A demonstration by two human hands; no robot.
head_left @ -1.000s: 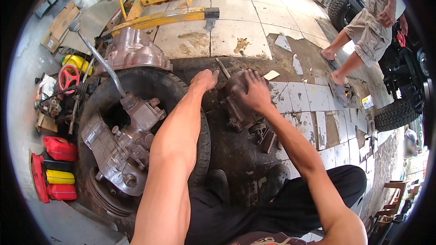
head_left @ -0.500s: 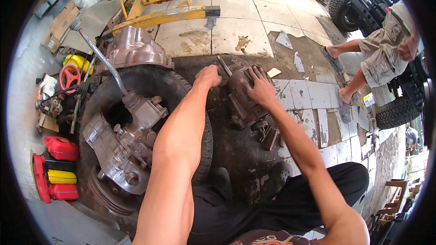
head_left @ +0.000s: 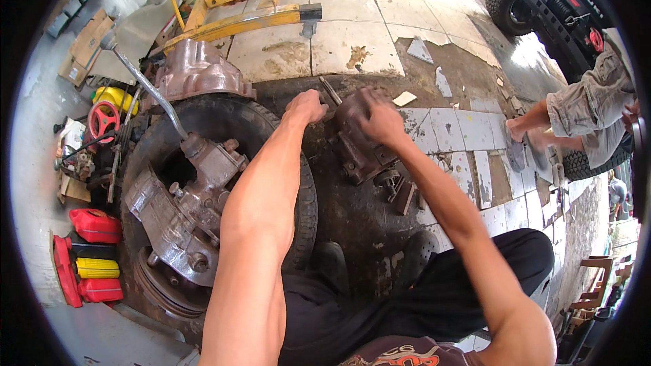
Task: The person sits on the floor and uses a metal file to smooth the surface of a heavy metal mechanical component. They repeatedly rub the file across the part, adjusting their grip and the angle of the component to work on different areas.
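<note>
We steady the metal housing on the oily floor: right hand curled over its top, left hand closed on the rod beside it. Next, likely careful levering.

A gearbox lies on a tyre, left of a metal housing on the floor.

Both forearms are bare from elbow to wrist, with no sleeves, watch or gloves on them, and the left hand and right hand are bare as well. The person wears black trousers and dark shoes with worn, dusty toes. At the lower edge shows a dark brown shirt bearing a pale printed pattern.
</note>
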